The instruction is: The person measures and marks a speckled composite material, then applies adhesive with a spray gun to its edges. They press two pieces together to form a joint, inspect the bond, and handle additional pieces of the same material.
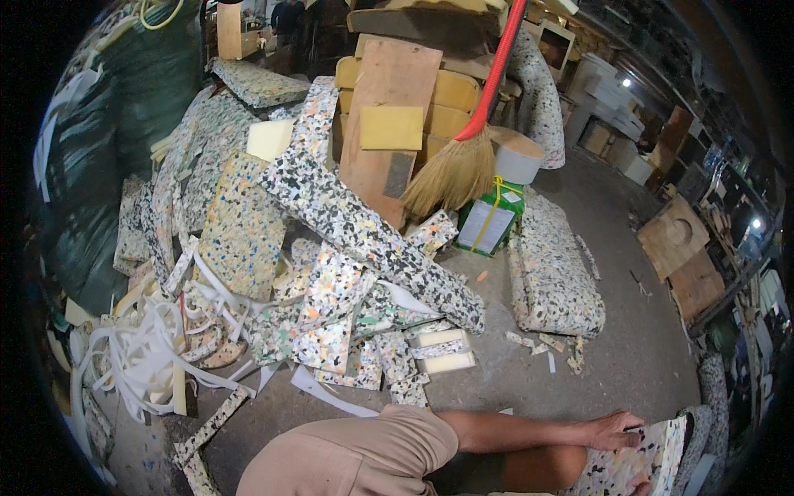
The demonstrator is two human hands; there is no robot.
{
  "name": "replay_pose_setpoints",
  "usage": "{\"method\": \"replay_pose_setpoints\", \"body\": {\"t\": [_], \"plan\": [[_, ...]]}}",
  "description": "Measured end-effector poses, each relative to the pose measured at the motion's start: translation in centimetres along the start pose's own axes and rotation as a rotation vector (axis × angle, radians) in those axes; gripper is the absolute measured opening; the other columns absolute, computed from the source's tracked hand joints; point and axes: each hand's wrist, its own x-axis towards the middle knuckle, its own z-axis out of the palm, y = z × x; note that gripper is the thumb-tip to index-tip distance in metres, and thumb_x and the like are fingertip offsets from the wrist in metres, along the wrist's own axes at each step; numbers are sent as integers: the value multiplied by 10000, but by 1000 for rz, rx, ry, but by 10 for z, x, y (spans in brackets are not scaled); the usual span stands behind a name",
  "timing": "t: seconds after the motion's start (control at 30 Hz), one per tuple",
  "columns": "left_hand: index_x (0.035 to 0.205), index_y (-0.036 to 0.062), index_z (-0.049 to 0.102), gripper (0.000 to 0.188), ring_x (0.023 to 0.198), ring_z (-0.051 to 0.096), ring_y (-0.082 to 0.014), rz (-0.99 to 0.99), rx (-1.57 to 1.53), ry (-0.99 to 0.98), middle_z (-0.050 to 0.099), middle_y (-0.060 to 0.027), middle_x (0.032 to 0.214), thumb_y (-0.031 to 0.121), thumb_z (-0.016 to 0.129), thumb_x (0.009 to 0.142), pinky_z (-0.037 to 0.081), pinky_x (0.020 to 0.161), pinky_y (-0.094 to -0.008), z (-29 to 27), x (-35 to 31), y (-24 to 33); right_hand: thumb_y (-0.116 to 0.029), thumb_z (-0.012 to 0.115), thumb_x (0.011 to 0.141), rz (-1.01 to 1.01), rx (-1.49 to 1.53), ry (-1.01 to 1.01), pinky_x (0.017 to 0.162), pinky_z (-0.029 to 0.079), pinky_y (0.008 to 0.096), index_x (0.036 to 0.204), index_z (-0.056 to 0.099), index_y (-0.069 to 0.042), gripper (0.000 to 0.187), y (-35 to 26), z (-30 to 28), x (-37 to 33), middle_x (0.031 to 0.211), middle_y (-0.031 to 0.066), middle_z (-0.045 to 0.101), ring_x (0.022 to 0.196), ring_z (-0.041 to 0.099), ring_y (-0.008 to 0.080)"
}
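My left arm, in a tan sleeve, reaches across the lower edge to the right. At its end my left hand (614,431) is closed on the upper edge of a speckled foam piece (612,473), its fingers curled; a small dark spot shows by the fingertips. At the bottom rim a sliver of skin, apparently my right hand (642,489), lies against the same foam; its fingers are mostly cut off. Just right of the held piece stand more speckled foam pieces (699,438).
A heap of speckled foam offcuts (331,322) and tangled white strips (136,364) covers the left and middle. Beyond are a red-handled straw broom (463,169), a green box (492,219) and a thick foam block (550,273). Wooden boards (682,248) lean at right.
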Motion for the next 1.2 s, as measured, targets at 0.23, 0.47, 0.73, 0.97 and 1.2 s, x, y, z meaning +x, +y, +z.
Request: {"method": "replay_pose_setpoints", "body": {"t": [0.23,0.47,0.73,0.97,1.2], "plan": [[1066,-44,606,874,830,597,-199,55,-67,98,634,-121,885,795,489,849,479,741,-379,8,-4,-4,-589,799,733,-106,-143,-9,778,556,455,1337,536,11,891,-2,-3,7,1192,253,638,986,660,377],[1553,-3,180,1118,1479,222,-330,18,-334,-58,214,-219,1603,706,630,815,194,1205,-425,-3,5,15,-130,736,724,392,759,-231,979,471,444,1462,422,-69,804,-51,-9,26,1427,184,470,1249,498,318],[1332,-5,456,1120,1134,576,-196,-94,-92,98,609,-113,1196,858,647,644,457,968,-335,-13,14,48,-240,933,602,366,1082,-215,996,474,369,1420,337,7,1041,-63,-2,13,1252,126,554,1155,569,226],[1159,14,606,890,979,624,-149,-55,-24,58,672,-66,1016,800,641,742,505,849,-329,-16,13,38,-87,947,558,412,993,-275,972,484,351,1244,470,-14,839,-50,1,11,1166,70,600,1110,589,182],[1510,-14,315,984,1298,491,-278,62,-24,34,504,-244,1416,656,624,858,361,1110,-399,-14,16,34,-283,754,716,-130,428,-331,1183,229,497,1494,370,-41,901,-71,-30,51,1565,206,316,1455,276,376]]}}
